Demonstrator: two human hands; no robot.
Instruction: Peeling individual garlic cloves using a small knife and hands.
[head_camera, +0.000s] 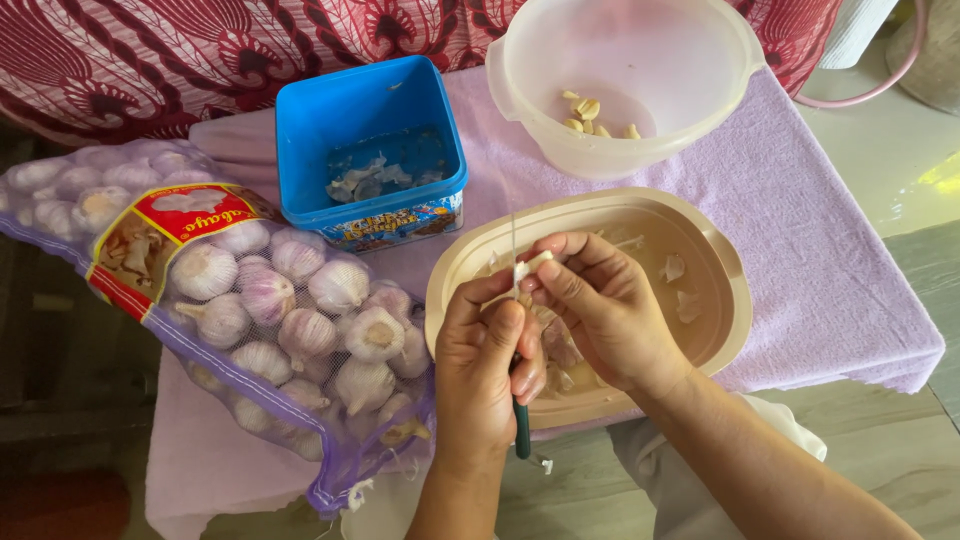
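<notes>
My left hand (485, 365) is closed around a small knife; its green handle (521, 432) sticks out below my fist and the thin blade points up. My right hand (600, 310) pinches a pale garlic clove (531, 268) at its fingertips, right against the blade. Both hands hover over a beige oval tray (725, 262) that holds bits of garlic skin. Left of my hands lies a purple mesh bag of whole garlic bulbs (300, 320), open towards me.
A translucent white bowl (640, 60) with several peeled cloves stands behind the tray. A blue square tub (365, 110) with garlic skins sits at the back left. Everything rests on a lilac towel (830, 250). Red patterned fabric lies beyond.
</notes>
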